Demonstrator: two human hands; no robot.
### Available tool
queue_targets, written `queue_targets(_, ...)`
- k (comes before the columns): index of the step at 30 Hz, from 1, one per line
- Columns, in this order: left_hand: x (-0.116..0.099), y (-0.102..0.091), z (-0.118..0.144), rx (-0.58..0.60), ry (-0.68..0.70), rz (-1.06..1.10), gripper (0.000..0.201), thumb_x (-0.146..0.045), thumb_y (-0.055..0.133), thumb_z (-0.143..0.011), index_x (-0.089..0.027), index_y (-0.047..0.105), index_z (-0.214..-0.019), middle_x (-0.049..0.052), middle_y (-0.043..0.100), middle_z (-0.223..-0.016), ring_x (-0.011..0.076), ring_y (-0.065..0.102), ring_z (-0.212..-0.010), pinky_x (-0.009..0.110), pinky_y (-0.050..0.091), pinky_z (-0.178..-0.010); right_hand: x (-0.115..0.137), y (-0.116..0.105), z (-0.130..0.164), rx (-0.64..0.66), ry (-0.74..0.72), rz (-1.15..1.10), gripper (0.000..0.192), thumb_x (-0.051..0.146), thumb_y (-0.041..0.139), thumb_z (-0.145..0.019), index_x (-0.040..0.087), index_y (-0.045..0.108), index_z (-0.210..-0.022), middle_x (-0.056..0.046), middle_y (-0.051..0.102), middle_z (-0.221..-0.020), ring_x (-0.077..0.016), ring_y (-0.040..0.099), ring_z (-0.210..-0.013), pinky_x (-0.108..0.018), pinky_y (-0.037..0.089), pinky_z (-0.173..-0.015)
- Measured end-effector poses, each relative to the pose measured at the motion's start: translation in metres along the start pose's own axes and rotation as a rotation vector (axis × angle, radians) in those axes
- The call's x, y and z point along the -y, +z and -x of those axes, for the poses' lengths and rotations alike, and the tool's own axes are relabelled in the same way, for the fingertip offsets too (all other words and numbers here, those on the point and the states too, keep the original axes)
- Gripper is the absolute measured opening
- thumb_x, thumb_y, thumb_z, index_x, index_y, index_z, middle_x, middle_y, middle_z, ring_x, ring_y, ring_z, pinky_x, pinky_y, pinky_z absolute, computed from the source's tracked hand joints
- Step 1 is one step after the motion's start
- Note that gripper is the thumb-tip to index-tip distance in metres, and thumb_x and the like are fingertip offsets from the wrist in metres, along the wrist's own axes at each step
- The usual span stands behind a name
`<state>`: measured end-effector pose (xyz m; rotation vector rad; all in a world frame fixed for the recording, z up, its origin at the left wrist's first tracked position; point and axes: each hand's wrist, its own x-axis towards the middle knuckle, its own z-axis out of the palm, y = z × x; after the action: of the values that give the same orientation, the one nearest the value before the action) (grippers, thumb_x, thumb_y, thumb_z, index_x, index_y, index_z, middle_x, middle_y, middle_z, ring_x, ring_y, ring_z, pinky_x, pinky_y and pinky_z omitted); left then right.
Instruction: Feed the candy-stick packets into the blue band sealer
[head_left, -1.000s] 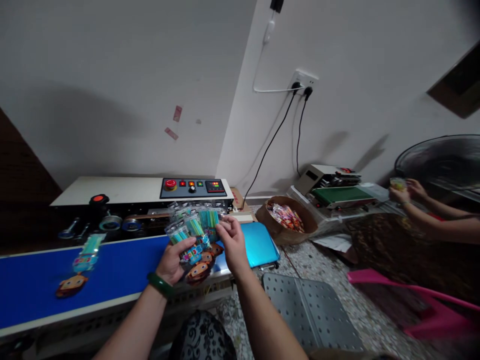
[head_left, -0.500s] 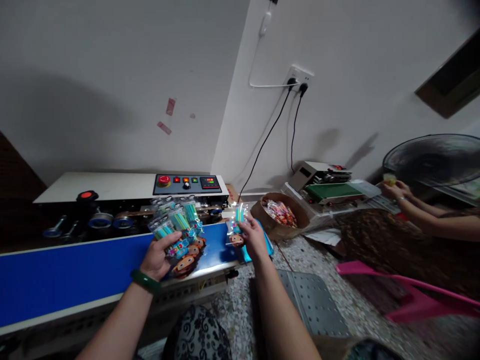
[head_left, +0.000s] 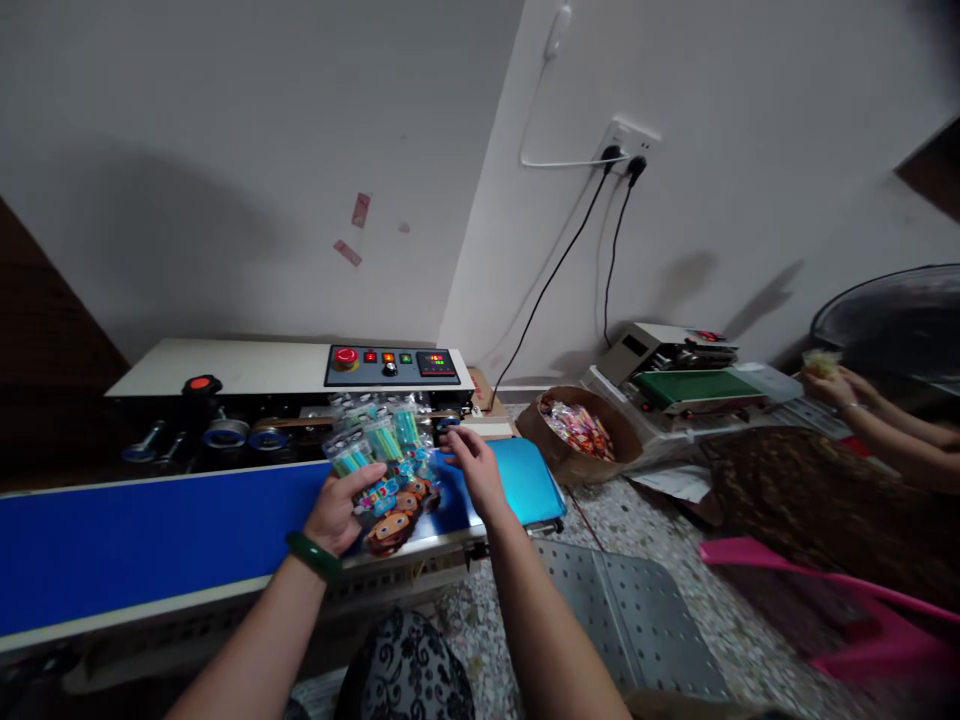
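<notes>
Over the blue belt [head_left: 150, 530], near its right end, the left hand [head_left: 339, 512] is closed around a fan of small packets [head_left: 382, 465]. The packets hold green and blue sticks, with cartoon faces at the near end. The right hand [head_left: 471, 470] has its fingers spread and touches the right edge of the fan. A green bangle [head_left: 313, 556] sits on the left wrist. Behind the packets is a machine with a button panel [head_left: 391, 365]. To the right stands a brown basket [head_left: 577, 440] of sweets. Far right, another person's hands [head_left: 829, 380] hold something small.
</notes>
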<state>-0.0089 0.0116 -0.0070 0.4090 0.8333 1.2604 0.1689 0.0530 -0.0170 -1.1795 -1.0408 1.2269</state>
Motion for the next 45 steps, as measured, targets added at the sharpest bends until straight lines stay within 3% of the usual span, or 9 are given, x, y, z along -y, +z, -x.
queue_targets(3, 0.007, 0.003, 0.000, 0.071, 0.017, -0.023, 0.039, -0.011, 0.069, -0.058, -0.011, 0.061, -0.097, 0.009, 0.070, -0.082, 0.0239, 0.065, -0.071, 0.039, 0.052, -0.070, 0.011, 0.017, 0.017, 0.157, -0.147, -0.020, 0.023, 0.034, 0.066, -0.064, 0.018, 0.059, -0.080, -0.001, 0.061, -0.084, -0.0148, 0.056, -0.079, -0.024, 0.044, -0.068)
queue_targets(9, 0.012, 0.006, -0.003, -0.017, -0.003, -0.027, 0.031, -0.013, 0.071, -0.057, -0.009, 0.064, -0.086, 0.009, 0.070, -0.078, 0.0233, 0.065, -0.068, 0.038, 0.053, -0.068, 0.011, 0.010, 0.018, -0.155, -0.238, -0.197, 0.022, 0.037, 0.059, -0.072, 0.019, 0.047, -0.072, 0.005, 0.052, -0.062, -0.0080, 0.049, -0.053, -0.019, 0.041, -0.053)
queue_targets(14, 0.007, 0.006, -0.004, -0.064, -0.031, -0.028, 0.024, -0.012, 0.071, -0.055, -0.008, 0.064, -0.078, 0.009, 0.070, -0.071, 0.0220, 0.065, -0.063, 0.037, 0.054, -0.066, 0.003, -0.036, 0.005, -0.215, -0.027, -0.234, 0.031, 0.037, 0.062, -0.064, 0.022, 0.045, -0.084, 0.006, 0.055, -0.061, -0.0097, 0.050, -0.046, -0.020, 0.040, -0.044)
queue_targets(19, 0.005, 0.007, -0.001, -0.028, -0.022, -0.031, 0.032, -0.010, 0.071, -0.054, -0.010, 0.064, -0.086, 0.008, 0.070, -0.074, 0.0223, 0.065, -0.064, 0.036, 0.054, -0.065, -0.015, -0.060, -0.014, -0.155, 0.202, 0.067, 0.021, 0.029, 0.065, -0.054, 0.016, 0.052, -0.063, 0.003, 0.052, -0.050, -0.0098, 0.047, -0.041, -0.021, 0.036, -0.040)
queue_targets(23, 0.006, 0.008, 0.000, 0.000, -0.033, -0.041, 0.033, -0.011, 0.071, -0.055, -0.009, 0.064, -0.087, 0.009, 0.070, -0.076, 0.0230, 0.065, -0.065, 0.038, 0.054, -0.066, -0.020, -0.046, -0.028, -0.084, 0.201, 0.150, 0.020, 0.026, 0.070, -0.050, 0.014, 0.054, -0.054, 0.002, 0.051, -0.046, -0.0099, 0.046, -0.040, -0.021, 0.035, -0.040)
queue_targets(27, 0.009, 0.008, -0.002, 0.038, -0.037, -0.032, 0.032, -0.012, 0.070, -0.057, -0.009, 0.064, -0.088, 0.010, 0.070, -0.080, 0.0244, 0.065, -0.070, 0.040, 0.052, -0.070, -0.005, -0.022, -0.018, -0.078, 0.059, 0.132, 0.024, 0.034, 0.067, -0.058, 0.016, 0.060, -0.073, -0.002, 0.061, -0.069, -0.0143, 0.056, -0.063, -0.022, 0.043, -0.052)
queue_targets(31, 0.011, 0.007, -0.002, 0.096, -0.063, -0.051, 0.032, -0.013, 0.070, -0.057, -0.008, 0.065, -0.088, 0.012, 0.070, -0.079, 0.0254, 0.065, -0.068, 0.039, 0.052, -0.068, 0.016, -0.003, 0.010, 0.234, -0.107, 0.060, 0.023, 0.034, 0.063, -0.067, 0.019, 0.062, -0.084, -0.003, 0.062, -0.086, -0.0173, 0.056, -0.081, -0.027, 0.047, -0.068)
queue_targets(34, 0.012, 0.009, 0.000, 0.112, -0.073, -0.060, 0.035, -0.012, 0.070, -0.055, -0.010, 0.065, -0.090, 0.011, 0.070, -0.076, 0.0247, 0.065, -0.064, 0.037, 0.053, -0.063, 0.025, 0.002, 0.024, 0.304, -0.100, 0.048, 0.018, 0.034, 0.062, -0.069, 0.019, 0.064, -0.081, -0.001, 0.062, -0.082, -0.0167, 0.056, -0.080, -0.026, 0.046, -0.070)
queue_targets(45, 0.022, 0.013, -0.004, 0.098, -0.053, -0.031, 0.033, -0.014, 0.069, -0.060, -0.008, 0.064, -0.092, 0.012, 0.069, -0.086, 0.0250, 0.065, -0.073, 0.040, 0.052, -0.072, 0.010, 0.005, 0.030, -0.121, -0.243, -0.063, 0.019, 0.037, 0.056, -0.075, 0.019, 0.052, -0.072, 0.001, 0.058, -0.073, -0.0115, 0.052, -0.069, -0.021, 0.041, -0.063)
